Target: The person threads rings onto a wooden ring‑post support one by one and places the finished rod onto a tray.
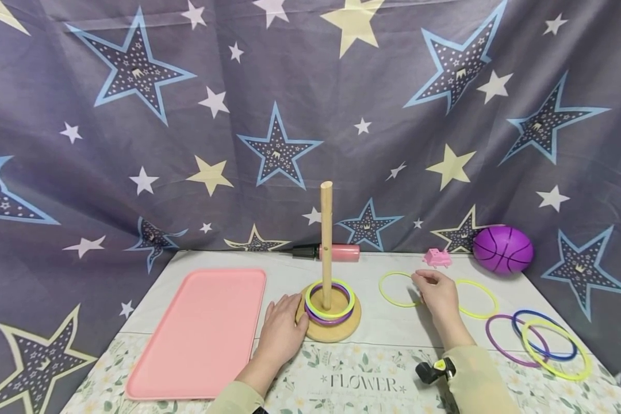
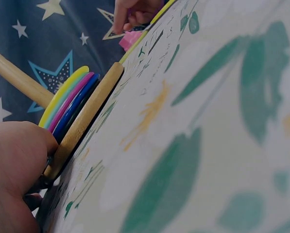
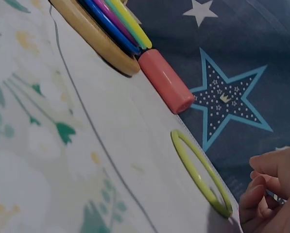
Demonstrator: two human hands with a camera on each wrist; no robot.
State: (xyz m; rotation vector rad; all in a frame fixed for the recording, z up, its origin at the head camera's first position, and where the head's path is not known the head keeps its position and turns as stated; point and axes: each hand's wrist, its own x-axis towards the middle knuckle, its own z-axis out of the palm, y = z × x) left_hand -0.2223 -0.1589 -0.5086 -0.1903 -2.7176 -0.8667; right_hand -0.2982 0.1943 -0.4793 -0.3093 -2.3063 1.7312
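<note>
A wooden peg (image 1: 327,241) stands upright on a round wooden base (image 1: 327,334). Around its foot lies a stack of rings, with a yellow ring (image 1: 348,290) on top and purple and blue ones below. My left hand (image 1: 282,328) rests against the base's left edge, its fingers extended; the left wrist view shows the thumb (image 2: 47,141) by the stack. To the right, my right hand (image 1: 438,294) hovers beside a yellow-green ring (image 1: 383,292) lying flat. Its fingers curl loosely, and the right wrist view shows nothing between them.
A pink tray (image 1: 202,333) lies at left. Behind the peg is a pink-and-black pump (image 1: 344,253). A pink toy (image 1: 437,257) and purple ball (image 1: 503,249) sit at the back right. More rings lie at right: yellow (image 1: 478,315), purple (image 1: 497,345), blue (image 1: 543,313).
</note>
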